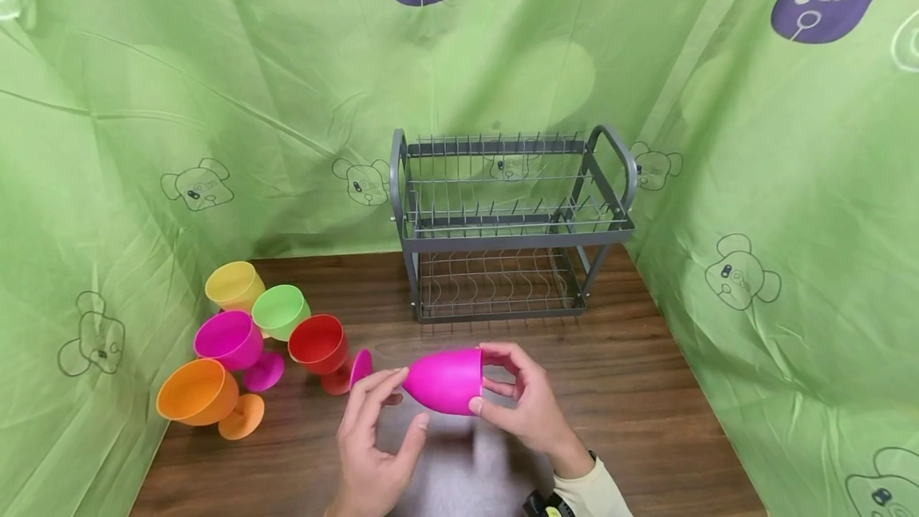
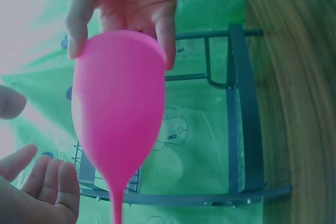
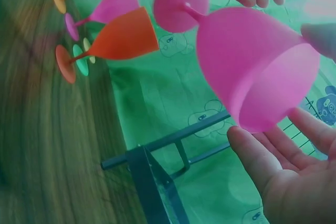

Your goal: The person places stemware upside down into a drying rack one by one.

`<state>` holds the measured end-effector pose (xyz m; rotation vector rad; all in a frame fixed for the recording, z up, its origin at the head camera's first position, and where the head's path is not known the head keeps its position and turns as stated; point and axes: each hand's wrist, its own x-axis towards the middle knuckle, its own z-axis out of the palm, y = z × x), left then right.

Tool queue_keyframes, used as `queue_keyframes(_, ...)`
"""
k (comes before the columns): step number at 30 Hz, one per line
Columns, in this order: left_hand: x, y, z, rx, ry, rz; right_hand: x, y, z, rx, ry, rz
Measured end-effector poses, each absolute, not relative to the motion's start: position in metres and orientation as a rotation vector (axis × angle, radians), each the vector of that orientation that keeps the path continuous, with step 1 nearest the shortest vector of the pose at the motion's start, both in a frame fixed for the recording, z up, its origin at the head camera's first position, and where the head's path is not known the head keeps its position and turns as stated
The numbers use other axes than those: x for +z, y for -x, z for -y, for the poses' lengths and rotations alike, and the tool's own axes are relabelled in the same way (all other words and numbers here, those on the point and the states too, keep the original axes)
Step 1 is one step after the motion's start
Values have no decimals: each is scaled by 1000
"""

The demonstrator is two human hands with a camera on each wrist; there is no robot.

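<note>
A pink plastic goblet is held sideways above the table, its mouth to the right and its round foot to the left. My right hand grips it at the rim, thumb and fingers on opposite sides, as the right wrist view also shows. Over the stem in the head view lies my left hand, fingers loosely extended. In the left wrist view the left hand is apart from the goblet, beside its lower bowl. The goblet's inside appears bare in the right wrist view.
At the left stand a red goblet, a green goblet, a yellow goblet, another pink goblet and an orange goblet. A grey two-tier dish rack stands at the back. Green printed cloth surrounds the wooden table.
</note>
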<state>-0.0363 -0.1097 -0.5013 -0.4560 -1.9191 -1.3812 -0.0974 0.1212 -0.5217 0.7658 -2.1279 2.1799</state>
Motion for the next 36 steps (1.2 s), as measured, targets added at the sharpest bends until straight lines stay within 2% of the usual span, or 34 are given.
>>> queue_keyframes(10, -511, 30, 99, -1984, 474, 1499, -520, 94, -114, 2620, -603, 1743)
queue_keyframes(18, -506, 26, 87, -2338, 76, 1462, -517, 87, -110, 2734, -512, 1641)
queue_keyframes(24, -507, 31, 86, -2533, -73, 1407, -515, 82, -105, 2765, -499, 1607)
queue_keyframes(30, -508, 35, 88, -2683, -122, 1348, -516, 76, -98, 2810, -444, 1618)
queue_keyframes(36, -511, 37, 89, -2739, -32, 1296, -522, 72, -94, 2867, -447, 1596)
